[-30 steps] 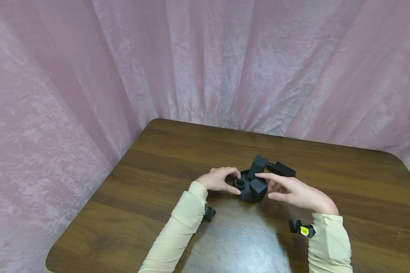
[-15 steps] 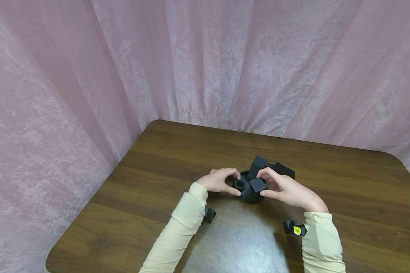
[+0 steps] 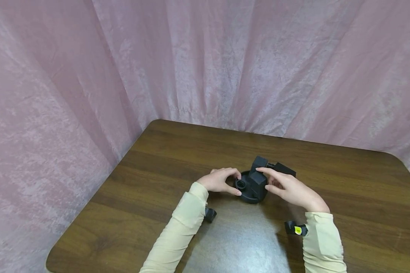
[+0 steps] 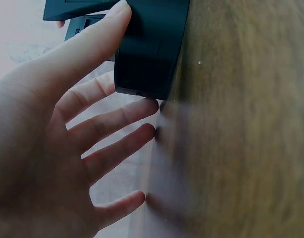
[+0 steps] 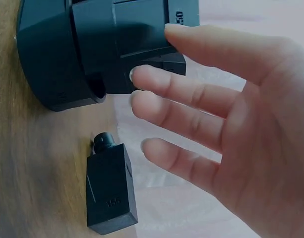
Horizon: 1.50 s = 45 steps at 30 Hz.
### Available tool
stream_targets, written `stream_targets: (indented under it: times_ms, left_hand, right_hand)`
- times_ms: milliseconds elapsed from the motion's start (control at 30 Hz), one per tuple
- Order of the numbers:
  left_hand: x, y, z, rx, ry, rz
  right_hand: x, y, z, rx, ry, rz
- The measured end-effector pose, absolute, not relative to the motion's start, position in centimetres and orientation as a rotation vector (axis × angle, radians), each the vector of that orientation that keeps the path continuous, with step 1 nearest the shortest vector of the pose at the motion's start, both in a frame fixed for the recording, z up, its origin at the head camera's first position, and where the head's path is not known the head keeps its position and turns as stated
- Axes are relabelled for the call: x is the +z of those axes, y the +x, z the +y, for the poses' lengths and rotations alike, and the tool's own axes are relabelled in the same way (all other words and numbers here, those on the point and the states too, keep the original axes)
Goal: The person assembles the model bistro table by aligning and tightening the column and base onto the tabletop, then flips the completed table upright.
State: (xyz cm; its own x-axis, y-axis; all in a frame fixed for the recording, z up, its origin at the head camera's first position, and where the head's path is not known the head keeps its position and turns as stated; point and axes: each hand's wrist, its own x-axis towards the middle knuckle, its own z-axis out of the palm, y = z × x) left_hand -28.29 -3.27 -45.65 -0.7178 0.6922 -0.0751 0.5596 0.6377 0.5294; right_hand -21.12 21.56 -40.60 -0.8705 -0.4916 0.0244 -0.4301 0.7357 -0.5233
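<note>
A round black base (image 3: 248, 198) stands on the table with a ring-shaped socket (image 3: 240, 184) on its left part. My left hand (image 3: 220, 179) holds the base's left side, its thumb (image 4: 99, 34) against the wall and other fingers behind. An angular black block (image 3: 258, 179) stands on the base's right part. My right hand (image 3: 290, 189) holds this block between thumb (image 5: 201, 42) and index finger, the index finger mostly hidden in the right wrist view. Another black block (image 3: 260, 163) rises behind it at the base's far side.
A loose black block with a round peg (image 5: 109, 188) lies on the table right of the base. The brown wooden table (image 3: 150, 170) has rounded corners, and a pink curtain (image 3: 205, 68) hangs behind and left of it. Each wrist carries a small camera.
My right hand first moved left and took hold of the front block with thumb and index finger. That block has since turned towards the rear block. My left hand has stayed on the base.
</note>
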Motion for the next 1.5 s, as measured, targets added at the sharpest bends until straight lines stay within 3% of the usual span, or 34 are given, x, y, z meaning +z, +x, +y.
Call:
stream_targets:
  times_ms: [400, 1500]
  left_hand:
    - [-45.5, -28.2, -3.2, 0.712, 1.001, 2.581]
    - [-45.2, -28.1, -3.2, 0.711, 0.980, 2.568]
  right_hand:
    - [-40.4, -20.9, 22.5, -0.918, -0.598, 2.900]
    - [-39.7, -20.2, 23.2, -0.925, -0.724, 2.701]
